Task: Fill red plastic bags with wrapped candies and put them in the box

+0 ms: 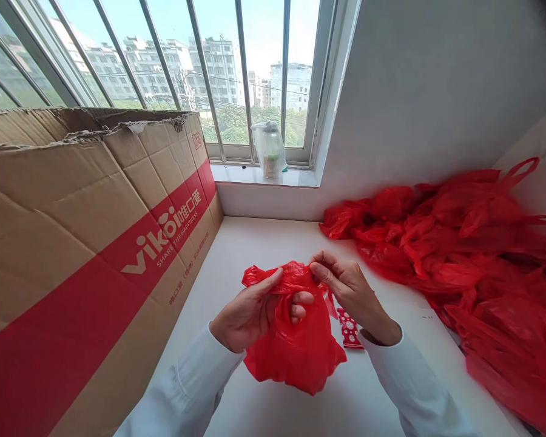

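A red plastic bag (298, 349) hangs between my two hands over the white table (236, 249). My left hand (259, 306) is closed round the gathered upper part, with fingertips showing on the near side of the plastic. At the bag's upper right edge, my right hand (346, 285) pinches the plastic between thumb and fingers. What the bag holds, if anything, is hidden. Partly behind the bag and my right wrist lies a small red packet with white dots (350, 329) on the table.
On the left stands a large cardboard box (95, 224) with a torn upper edge. A heap of red plastic bags (459, 237) covers the right side. Ahead, a clear container in a plastic bag (269, 149) sits on the sill of a barred window.
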Demonstrator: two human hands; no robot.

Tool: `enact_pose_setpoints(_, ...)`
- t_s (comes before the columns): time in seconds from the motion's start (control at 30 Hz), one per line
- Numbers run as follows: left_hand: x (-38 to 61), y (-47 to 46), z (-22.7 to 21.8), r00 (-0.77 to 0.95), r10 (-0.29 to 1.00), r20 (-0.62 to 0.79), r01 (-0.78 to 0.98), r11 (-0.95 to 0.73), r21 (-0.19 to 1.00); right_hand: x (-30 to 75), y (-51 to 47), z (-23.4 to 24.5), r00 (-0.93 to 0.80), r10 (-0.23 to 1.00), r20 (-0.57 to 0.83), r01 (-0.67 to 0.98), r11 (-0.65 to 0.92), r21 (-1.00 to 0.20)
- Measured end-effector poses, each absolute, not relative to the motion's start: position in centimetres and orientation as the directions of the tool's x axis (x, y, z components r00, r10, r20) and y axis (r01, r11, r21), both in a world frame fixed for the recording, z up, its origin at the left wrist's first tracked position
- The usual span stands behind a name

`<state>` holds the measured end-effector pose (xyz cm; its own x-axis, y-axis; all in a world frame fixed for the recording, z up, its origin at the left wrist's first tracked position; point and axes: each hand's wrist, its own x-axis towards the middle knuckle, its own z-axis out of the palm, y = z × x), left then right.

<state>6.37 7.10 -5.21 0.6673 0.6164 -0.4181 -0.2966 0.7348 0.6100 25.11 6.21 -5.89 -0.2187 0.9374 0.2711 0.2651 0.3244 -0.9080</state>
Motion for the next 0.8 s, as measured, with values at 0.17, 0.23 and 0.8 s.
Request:
enact_pose_setpoints(0.17, 6.9, 6.8, -6.7, 0.654, 0.662, -0.365, -0.225, 0.632, 0.742, 24.9, 5.4, -5.9, -0.279, 0.937, 0.208, 0.371, 0.305, -0.877)
enact_pose_setpoints(0.23, 7.5, 6.6, -7.5, 0.557, 0.759, -0.339, -0.218, 0.527, 0.821, 24.5, 5.2, -6.3, -0.293, 0.941, 0.168, 0.408, 0.281, -0.869)
enact_pose_setpoints(0.8, 8.7, 4.7, -10.5, 0.272, 0.926, 0.263, 0.564, -0.375, 0.736, 24.0, 5.5, -11.6, 0.121, 0.991, 0.051, 0.102, 0.039, -0.994)
